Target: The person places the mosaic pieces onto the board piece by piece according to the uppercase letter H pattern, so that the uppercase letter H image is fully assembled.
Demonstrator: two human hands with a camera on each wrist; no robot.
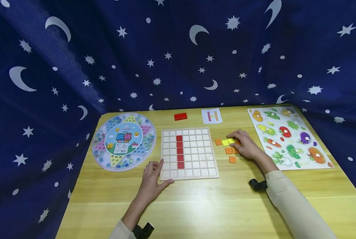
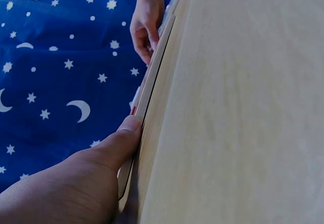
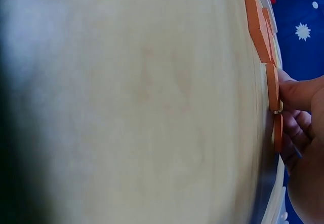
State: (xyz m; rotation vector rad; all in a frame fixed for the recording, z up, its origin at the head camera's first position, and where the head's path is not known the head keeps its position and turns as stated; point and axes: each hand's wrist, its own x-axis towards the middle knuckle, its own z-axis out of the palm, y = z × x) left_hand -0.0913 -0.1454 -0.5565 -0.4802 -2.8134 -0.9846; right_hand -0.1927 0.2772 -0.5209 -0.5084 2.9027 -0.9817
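Observation:
A white grid board (image 1: 195, 156) in a wooden frame lies on the table, with a column of red square tiles (image 1: 180, 150) in it. My left hand (image 1: 150, 181) rests at the board's near left corner, fingers at the left edge and extended thumb along the near edge; the left wrist view shows this thumb (image 2: 119, 140) against the frame. Right of the board, my right hand (image 1: 246, 144) pinches a yellow square tile (image 1: 231, 140) between thumb and fingertips. Another yellow tile (image 1: 225, 142) lies beside it. Several orange tiles (image 1: 232, 159) lie around and partly under that hand.
Behind the board are a red block (image 1: 180, 116) and a small pattern card (image 1: 212, 116). A round Chinese checkers set (image 1: 124, 141) lies at the left, a vegetable puzzle board (image 1: 288, 137) at the right. A star-patterned cloth (image 1: 178, 66) hangs behind the table.

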